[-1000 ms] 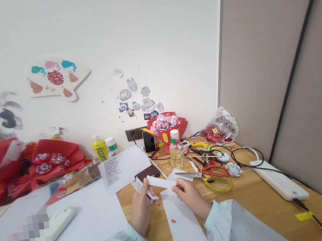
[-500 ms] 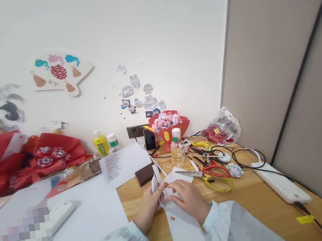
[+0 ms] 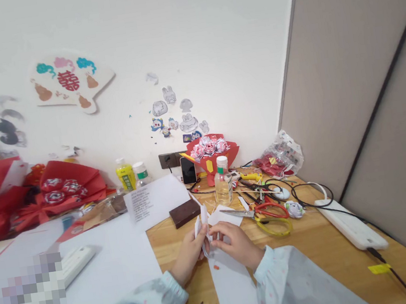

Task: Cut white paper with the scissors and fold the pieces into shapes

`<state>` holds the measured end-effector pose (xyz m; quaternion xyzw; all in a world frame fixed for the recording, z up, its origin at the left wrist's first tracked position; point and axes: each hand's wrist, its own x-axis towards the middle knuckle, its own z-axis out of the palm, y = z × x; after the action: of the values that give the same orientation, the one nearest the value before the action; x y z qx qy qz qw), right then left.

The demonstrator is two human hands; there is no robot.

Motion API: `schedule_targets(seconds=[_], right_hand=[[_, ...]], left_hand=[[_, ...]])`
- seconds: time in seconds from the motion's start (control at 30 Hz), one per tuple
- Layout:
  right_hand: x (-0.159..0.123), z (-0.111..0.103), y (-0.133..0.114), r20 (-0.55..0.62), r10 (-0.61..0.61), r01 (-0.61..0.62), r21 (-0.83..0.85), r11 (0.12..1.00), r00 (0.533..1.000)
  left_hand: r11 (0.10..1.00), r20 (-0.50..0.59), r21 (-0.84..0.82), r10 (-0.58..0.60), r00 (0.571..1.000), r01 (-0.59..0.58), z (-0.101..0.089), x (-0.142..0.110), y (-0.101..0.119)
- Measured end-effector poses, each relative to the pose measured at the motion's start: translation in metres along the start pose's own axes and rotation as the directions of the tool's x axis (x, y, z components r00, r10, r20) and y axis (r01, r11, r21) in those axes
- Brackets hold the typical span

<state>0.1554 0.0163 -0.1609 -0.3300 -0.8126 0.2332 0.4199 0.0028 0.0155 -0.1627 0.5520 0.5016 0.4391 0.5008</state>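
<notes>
My left hand [image 3: 189, 254] is closed around a folded piece of white paper [image 3: 203, 216], whose narrow folds stand up above the fingers. On the paper's right side, my right hand [image 3: 234, 240] has its fingers curled, with thumb and fingertips pinched at its edge; the exact contact is partly hidden. Under the right hand lies a long white paper strip [image 3: 234, 288], with a small orange bit [image 3: 216, 267] on it. Scissors with red and yellow handles [image 3: 272, 216] rest just beyond the right hand, their blades over another white paper piece [image 3: 224, 215].
Behind the hands are a dark brown block [image 3: 184, 213], a bottle [image 3: 223, 184], a phone [image 3: 188, 170] and a red-wrapped bouquet [image 3: 210, 151]. A printed sheet [image 3: 157, 201] and large white paper [image 3: 121, 269] lie left. Cables and a white power strip [image 3: 351, 224] are right.
The folded paper now stands more upright and its folds sit closer together in my left hand. My right hand's fingers have curled in more at its edge. The view has tilted slightly.
</notes>
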Motion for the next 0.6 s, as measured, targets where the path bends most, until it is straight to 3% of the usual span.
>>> schedule_targets(seconds=[0.13,0.4,0.6], right_hand=[[0.0,-0.003,-0.003,0.046,-0.04,0.045,-0.117,0.992,0.998],[-0.001,-0.005,-0.001,0.049,-0.048,0.055,-0.167,0.984,0.998],[0.0,-0.011,0.002,0.058,-0.063,0.074,-0.202,0.977,0.996]], left_hand=[[0.999,0.049,-0.038,0.003,0.999,-0.001,0.0,-0.001,0.0],[0.987,0.043,-0.145,-0.066,0.997,0.072,0.001,-0.002,0.001],[0.97,-0.034,-0.225,-0.1,0.994,0.09,0.001,-0.002,0.004]])
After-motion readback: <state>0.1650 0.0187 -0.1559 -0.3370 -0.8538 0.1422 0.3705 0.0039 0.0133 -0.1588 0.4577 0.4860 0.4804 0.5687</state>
